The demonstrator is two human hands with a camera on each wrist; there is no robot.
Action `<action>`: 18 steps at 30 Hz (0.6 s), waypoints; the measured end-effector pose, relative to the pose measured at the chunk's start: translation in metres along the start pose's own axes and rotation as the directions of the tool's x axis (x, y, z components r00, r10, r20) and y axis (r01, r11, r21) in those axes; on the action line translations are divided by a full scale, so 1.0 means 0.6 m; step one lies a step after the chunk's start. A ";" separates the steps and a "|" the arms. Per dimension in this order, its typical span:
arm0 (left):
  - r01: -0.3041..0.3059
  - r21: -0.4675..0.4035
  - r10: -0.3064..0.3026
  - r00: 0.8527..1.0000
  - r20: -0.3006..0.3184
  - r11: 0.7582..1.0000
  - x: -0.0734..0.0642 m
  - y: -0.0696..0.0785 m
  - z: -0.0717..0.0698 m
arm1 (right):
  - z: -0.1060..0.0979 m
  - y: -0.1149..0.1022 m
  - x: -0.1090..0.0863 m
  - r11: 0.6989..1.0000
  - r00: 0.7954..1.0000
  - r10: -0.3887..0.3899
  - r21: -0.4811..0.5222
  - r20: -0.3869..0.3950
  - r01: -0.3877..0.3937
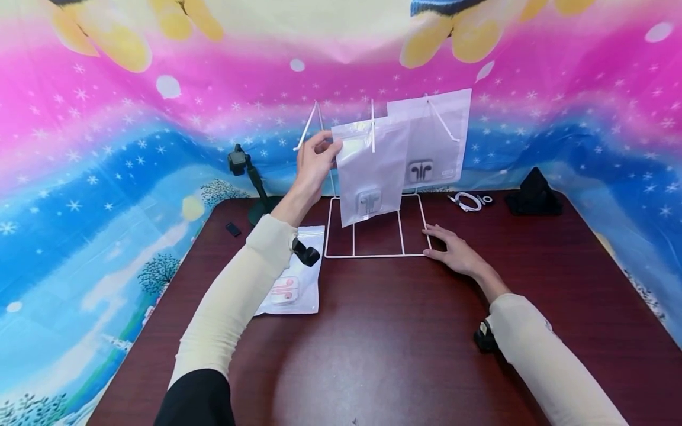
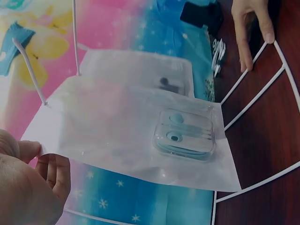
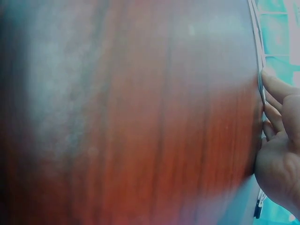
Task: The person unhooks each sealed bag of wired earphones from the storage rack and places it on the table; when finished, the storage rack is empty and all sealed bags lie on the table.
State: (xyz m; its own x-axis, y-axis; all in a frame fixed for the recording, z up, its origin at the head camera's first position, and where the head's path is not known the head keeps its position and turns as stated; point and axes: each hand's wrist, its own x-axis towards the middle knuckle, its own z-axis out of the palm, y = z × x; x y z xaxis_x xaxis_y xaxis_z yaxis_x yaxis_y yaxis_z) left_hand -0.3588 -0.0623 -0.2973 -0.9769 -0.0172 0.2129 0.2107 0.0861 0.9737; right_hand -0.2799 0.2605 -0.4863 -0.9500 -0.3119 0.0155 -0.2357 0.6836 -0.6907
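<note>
A white wire display rack [image 1: 378, 256] with hooks stands toward the back of the table. My left hand [image 1: 315, 163] pinches the upper left edge of a white zip bag [image 1: 373, 171], which hangs at the middle hook. Through its clear front a boxed pair of pale earphones [image 2: 183, 134] shows near the bottom. Behind it, another bag [image 1: 439, 127] with dark earphones hangs at the right hook. Holding the base's front right corner is my right hand [image 1: 453, 248], thumb by the corner and fingertips over the side bar.
Under my left forearm lies a third bag [image 1: 306, 302] with pink earphones. A black stand [image 1: 256, 183] and a small black object [image 1: 232, 229] are at the back left. At the back right sit a coiled white cable [image 1: 467, 202] and a black holder [image 1: 534, 195].
</note>
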 end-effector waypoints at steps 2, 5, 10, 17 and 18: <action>-0.005 0.006 0.005 1.000 0.005 1.000 -0.011 0.001 -0.003 | 0.000 0.001 0.000 1.000 1.000 0.001 0.000 -0.001 -0.001; -0.007 0.014 0.007 1.000 0.011 1.000 -0.026 0.002 -0.007 | 0.000 0.004 0.002 1.000 1.000 -0.002 -0.001 -0.005 0.002; 0.008 0.001 -0.008 1.000 0.021 1.000 -0.052 0.005 -0.012 | 0.001 0.004 0.002 1.000 1.000 -0.010 0.003 -0.007 0.010; 0.028 -0.018 -0.027 0.999 0.029 0.999 -0.081 0.010 -0.019 | 0.002 0.004 0.002 1.000 1.000 -0.013 0.002 -0.005 0.013; 0.033 -0.022 -0.032 0.999 0.029 0.999 -0.084 0.010 -0.019 | 0.002 0.004 0.002 1.000 1.000 -0.012 0.002 -0.005 0.012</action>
State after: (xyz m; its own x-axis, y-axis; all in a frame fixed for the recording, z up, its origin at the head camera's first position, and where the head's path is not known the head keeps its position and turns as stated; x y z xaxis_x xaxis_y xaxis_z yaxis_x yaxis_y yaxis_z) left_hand -0.3080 -0.0725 -0.3010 -0.9838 0.0089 0.1793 0.1795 0.0640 0.9817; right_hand -0.2810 0.2609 -0.4888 -0.9483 -0.3163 0.0272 -0.2462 0.6785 -0.6921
